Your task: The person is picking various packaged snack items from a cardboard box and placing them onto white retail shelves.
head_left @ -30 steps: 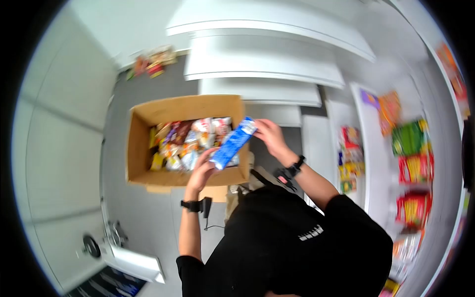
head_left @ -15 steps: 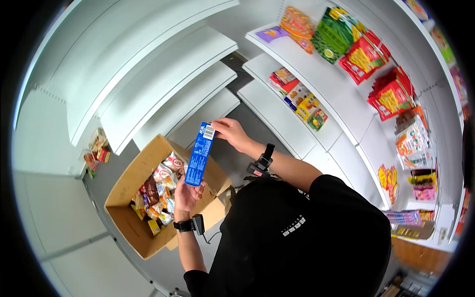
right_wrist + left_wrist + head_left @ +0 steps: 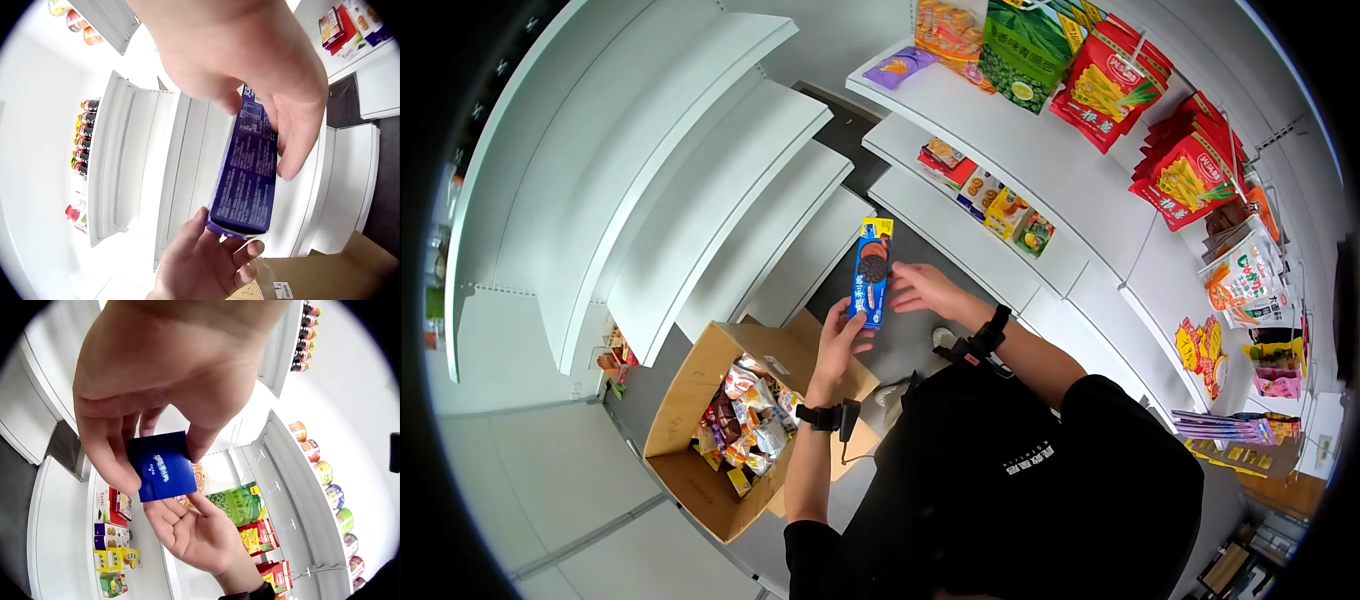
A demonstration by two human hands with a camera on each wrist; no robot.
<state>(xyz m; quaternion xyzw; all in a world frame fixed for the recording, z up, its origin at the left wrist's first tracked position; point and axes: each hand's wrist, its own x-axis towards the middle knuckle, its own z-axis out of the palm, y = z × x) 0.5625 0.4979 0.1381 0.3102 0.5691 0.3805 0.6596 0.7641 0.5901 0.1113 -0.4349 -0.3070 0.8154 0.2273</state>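
A long blue box of sandwich cookies (image 3: 872, 275) is held up in front of the body, a dark cookie pictured on the side facing the head camera. My left hand (image 3: 837, 340) grips its lower end between thumb and fingers. Beside the upper part is my right hand (image 3: 935, 292), fingers loosely extended and fingertips right at the box's edge. In the left wrist view the box's blue end panel (image 3: 164, 467) shows, with the right palm (image 3: 203, 540) behind it. Small print covers the box's back (image 3: 247, 169) in the right wrist view.
An open cardboard carton (image 3: 683, 400) full of snack packets (image 3: 745, 415) stands on the floor at left. White tiered shelves (image 3: 730, 200) rise ahead. Along the right, shelving holds red snack bags (image 3: 1112, 85), a green bag (image 3: 1025, 60) and small boxes (image 3: 1005, 210) lower down.
The cookie box has moved right, off the carton, and turned from its printed back to its picture side. My right hand has let go of its upper end. The head view has swung toward the shelves.
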